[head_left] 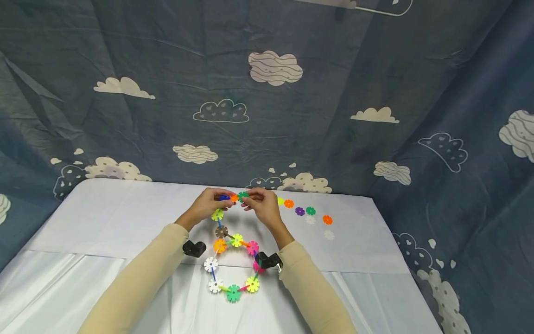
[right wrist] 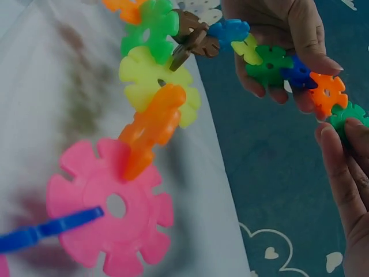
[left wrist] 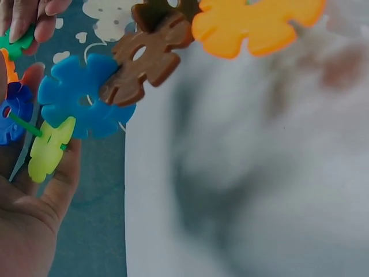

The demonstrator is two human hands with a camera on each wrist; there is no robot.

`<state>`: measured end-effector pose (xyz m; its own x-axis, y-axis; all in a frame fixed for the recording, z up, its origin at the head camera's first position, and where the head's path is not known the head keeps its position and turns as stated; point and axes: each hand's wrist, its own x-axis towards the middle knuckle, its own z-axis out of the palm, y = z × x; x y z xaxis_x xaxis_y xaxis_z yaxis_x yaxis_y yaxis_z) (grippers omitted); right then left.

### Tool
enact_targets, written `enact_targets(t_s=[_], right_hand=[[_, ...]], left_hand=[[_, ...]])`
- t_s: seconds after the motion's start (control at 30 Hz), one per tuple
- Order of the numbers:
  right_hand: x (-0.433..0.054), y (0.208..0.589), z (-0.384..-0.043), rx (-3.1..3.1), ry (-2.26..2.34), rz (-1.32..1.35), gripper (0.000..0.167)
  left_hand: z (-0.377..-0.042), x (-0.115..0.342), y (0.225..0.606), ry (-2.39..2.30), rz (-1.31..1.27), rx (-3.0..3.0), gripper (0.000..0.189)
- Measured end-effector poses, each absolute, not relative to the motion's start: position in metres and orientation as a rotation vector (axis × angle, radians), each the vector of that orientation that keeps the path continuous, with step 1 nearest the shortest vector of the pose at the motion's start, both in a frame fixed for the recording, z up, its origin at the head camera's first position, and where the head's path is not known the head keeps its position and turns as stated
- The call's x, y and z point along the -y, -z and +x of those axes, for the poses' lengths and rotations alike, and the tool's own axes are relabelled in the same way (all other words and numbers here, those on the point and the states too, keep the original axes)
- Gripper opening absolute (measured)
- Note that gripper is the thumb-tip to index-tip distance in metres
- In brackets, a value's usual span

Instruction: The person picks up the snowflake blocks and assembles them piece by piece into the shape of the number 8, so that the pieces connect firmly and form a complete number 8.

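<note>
Both hands meet above the far part of the table, at the end of a chain of notched plastic flower discs. My left hand (head_left: 206,204) pinches the chain near its dark blue disc (right wrist: 300,75) and orange disc (right wrist: 328,93). Between the thumb and fingers of my right hand (head_left: 264,206) is a green disc (head_left: 242,196), right at the orange disc's edge. From the left hand the chain runs down through a yellow disc (head_left: 217,215) and a brown disc (head_left: 221,231) to a ring of colourful discs, with a pink disc (right wrist: 109,208) close to the right wrist camera.
Several loose discs lie right of the hands, among them an orange disc (head_left: 327,220), a purple disc (head_left: 300,211) and a white disc (head_left: 329,235). A white cloth (head_left: 125,208) covers the table. Behind it hangs a dark curtain (head_left: 167,130) with cloud prints.
</note>
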<state>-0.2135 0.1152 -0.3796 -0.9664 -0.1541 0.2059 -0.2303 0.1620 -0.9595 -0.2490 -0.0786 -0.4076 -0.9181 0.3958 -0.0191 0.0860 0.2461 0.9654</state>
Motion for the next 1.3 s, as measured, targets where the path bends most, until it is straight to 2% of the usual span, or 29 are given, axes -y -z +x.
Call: enact_targets(t_s=[0.2, 0.5, 1.3], right_hand=[[-0.113, 0.375, -0.211, 2.357, -1.918, 0.427, 0.013], [-0.115, 0.397, -0.228, 2.359, -1.835, 0.437, 0.011], [-0.124, 0.402, -0.224, 2.356, -1.799, 0.455, 0.009]], left_hand=[[-0.245, 0.078, 0.401, -1.682, 0.493, -2.389, 0.030], [-0.242, 0.077, 0.394, -1.610, 0.519, -2.475, 0.032], [-0.238, 0.077, 0.396, -1.596, 0.615, -2.402, 0.037]])
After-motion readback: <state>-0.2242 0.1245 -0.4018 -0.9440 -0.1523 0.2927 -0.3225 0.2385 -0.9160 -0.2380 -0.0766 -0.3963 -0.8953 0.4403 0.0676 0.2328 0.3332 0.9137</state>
